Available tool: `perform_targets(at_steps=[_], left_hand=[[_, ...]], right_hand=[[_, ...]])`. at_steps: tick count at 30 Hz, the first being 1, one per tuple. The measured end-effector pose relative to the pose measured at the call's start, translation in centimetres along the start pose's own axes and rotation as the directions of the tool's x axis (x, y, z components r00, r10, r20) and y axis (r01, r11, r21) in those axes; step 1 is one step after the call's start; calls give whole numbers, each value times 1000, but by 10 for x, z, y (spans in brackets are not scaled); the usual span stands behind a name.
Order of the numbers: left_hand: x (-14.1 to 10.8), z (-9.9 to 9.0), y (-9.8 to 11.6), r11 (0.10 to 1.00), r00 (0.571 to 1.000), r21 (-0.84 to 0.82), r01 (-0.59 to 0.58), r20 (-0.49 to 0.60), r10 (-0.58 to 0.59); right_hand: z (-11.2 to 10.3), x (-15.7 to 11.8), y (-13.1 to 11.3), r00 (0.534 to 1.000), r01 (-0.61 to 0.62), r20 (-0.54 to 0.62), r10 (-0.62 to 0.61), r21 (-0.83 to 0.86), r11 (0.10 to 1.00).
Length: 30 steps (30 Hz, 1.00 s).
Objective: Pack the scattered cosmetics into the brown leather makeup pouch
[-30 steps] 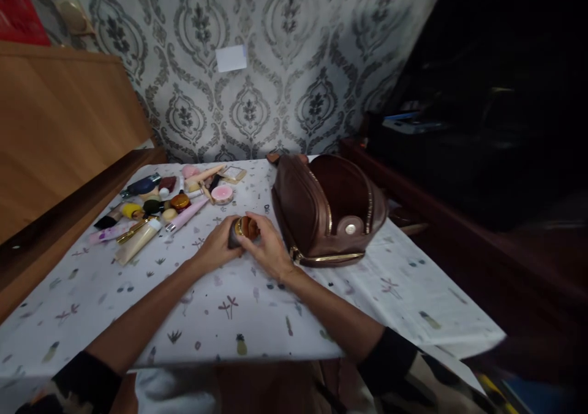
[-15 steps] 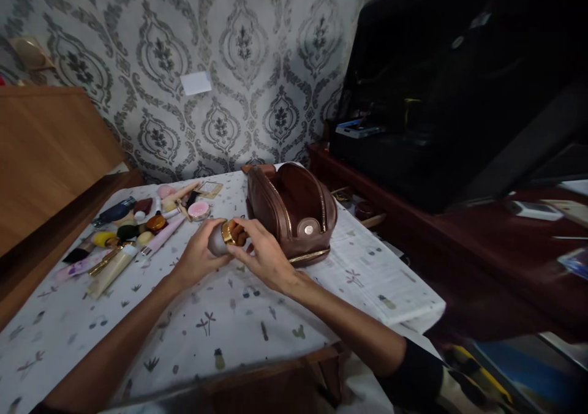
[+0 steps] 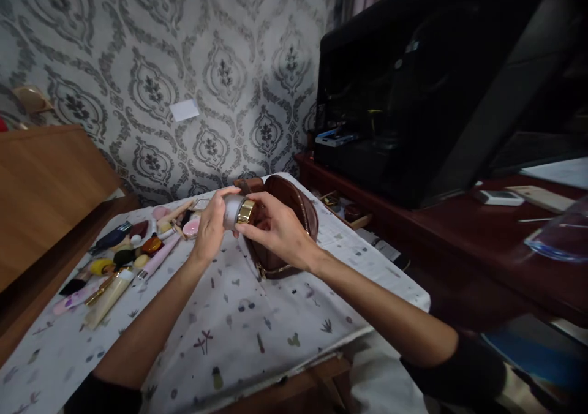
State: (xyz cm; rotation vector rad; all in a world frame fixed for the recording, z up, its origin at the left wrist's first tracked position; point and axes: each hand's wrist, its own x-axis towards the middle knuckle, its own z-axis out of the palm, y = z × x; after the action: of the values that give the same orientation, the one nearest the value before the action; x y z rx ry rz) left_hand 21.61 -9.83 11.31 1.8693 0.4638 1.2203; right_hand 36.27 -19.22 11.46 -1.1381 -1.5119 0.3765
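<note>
Both hands hold a small frosted jar (image 3: pixel 232 210) with a shiny gold lid (image 3: pixel 246 211), tilted on its side above the table. My left hand (image 3: pixel 209 227) wraps round the jar's pale body. The fingers of my right hand (image 3: pixel 282 227) close on the gold lid end. Just behind and below the right hand stands a brown leather toiletry bag (image 3: pixel 310 209), its zipped top open. The right hand hides much of the bag's front and opening.
Several cosmetics lie to the left, among them a cream tube (image 3: pixel 110 297), a pink tube (image 3: pixel 158 256) and a pink compact (image 3: pixel 190 228). A patterned white cloth (image 3: pixel 239 340) covers the table. At right, a black television (image 3: pixel 390 108) stands on a dark red cabinet (image 3: pixel 441 242).
The jar, in both hands, has come up and to the right, now in front of the bag. The view has shifted too. More of the jar's body shows between the hands.
</note>
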Motion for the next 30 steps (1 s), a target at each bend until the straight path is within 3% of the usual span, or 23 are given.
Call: perform_targets(at_steps=[6,8,11,13,15,18,21,23,26,28,30], left_hand=[[47,31,-1,989,993,-97,115,40,-112],[61,36,-3,970,980,-162,184,101,-169],[72,39,-8,937,967,-261,233,161,-195],[70,37,-12,968,981,-190,162,141,-136],[60,32,-15,999,984,43,28,175,-36],[37,22,-19,908,948,384,-165,317,37],[20,15,-26,852,944,463,-243,317,97],[13,14,-32,842,941,456,-290,295,164],[8,16,-41,832,934,441,-335,272,232],[4,19,-45,844,940,425,-327,241,243],[1,23,-48,859,949,408,-308,189,251]], right_hand=[[-33,27,6,998,-54,-32,49,-166,985],[-43,38,6,992,-117,-53,114,-70,991],[-55,52,2,958,-255,-51,283,300,919],[-59,57,1,914,-344,-8,405,511,788],[-61,59,3,870,-398,6,493,600,694],[-60,56,10,822,-438,-21,570,616,655],[-59,53,20,799,-462,-10,601,630,624],[-59,55,25,810,-448,-9,586,635,629],[-60,64,32,845,-408,-106,524,506,760],[-62,71,35,880,-377,-216,423,223,899],[-64,77,35,931,-324,-222,289,-140,936]])
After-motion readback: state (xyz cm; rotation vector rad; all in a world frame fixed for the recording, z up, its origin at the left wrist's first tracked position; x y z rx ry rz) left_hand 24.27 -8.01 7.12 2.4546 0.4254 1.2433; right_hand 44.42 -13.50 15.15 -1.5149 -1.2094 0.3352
